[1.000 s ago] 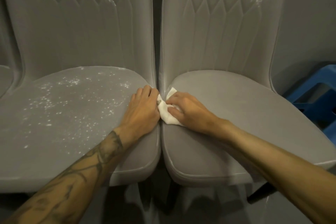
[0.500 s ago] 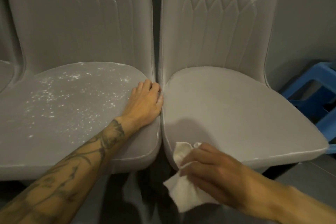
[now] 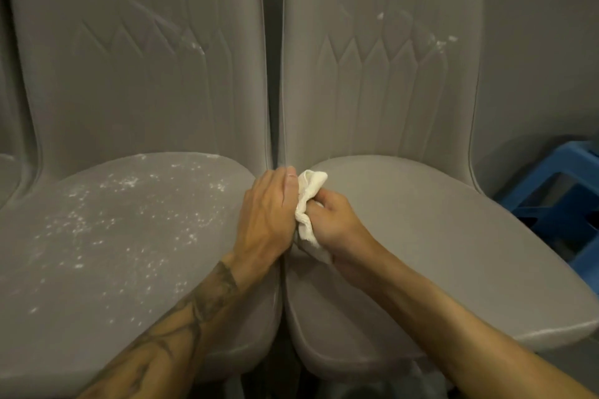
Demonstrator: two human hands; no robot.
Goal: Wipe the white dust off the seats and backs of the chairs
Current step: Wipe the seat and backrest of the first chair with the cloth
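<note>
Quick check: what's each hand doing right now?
Left hand: open, fingers flat on the left seat.
Right hand: closed around the white cloth.

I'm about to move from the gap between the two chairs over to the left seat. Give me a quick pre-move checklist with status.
1. Grip on the cloth: ok, the right hand holds it bunched at the gap.
2. Wiping path clear of the left hand: not ok, it rests on the inner edge of the left seat.
3. Top of the right seat dust-free: ok, no specks show.
4. Top of the left seat dust-free: not ok, white specks lie across it.
5. Backs clean: not ok, there are white marks on the left back and the right back.
6. Clean face left on the cloth: cannot tell.
</note>
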